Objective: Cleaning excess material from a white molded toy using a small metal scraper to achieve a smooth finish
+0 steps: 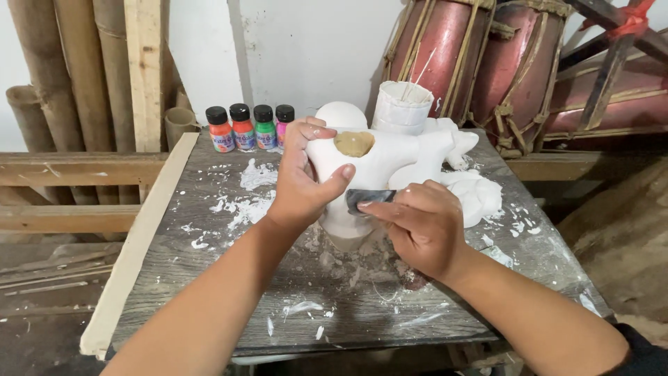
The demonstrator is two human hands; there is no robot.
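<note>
Right in the middle of the worktable (209, 278) stands the white plaster figure (390, 157), lumpy and pale, with a tan hollow showing near its top. The left hand (303, 184) wraps around its upper left side, fingers over the top and thumb pressed flat on the front, a firm full-hand hold. The right hand (424, 226) pinches a small dark scrap of sandpaper (365, 198) between thumb and fingertips, a narrow grip, laid against the figure's lower front.

By the look of it the piece is stiff, chalky and brittle: thin limbs would likely snap, the dusty surface could slip, so the thick body where the left hand sits seems the safest hold. Weight looks moderate, though that is a guess.

White crumbs and smears (254, 174) lie around the base. Just behind stands a white cup (402, 108) with thin sticks in it. At the table's far left edge, four small paint bottles (250, 129) stand in a row, black caps, bodies red-orange, orange, green and pink, each with a paper label. Beyond, on the right, two red drums (480, 63) bound with cane; on the left, bamboo poles (69, 76) lean on the wall.
</note>
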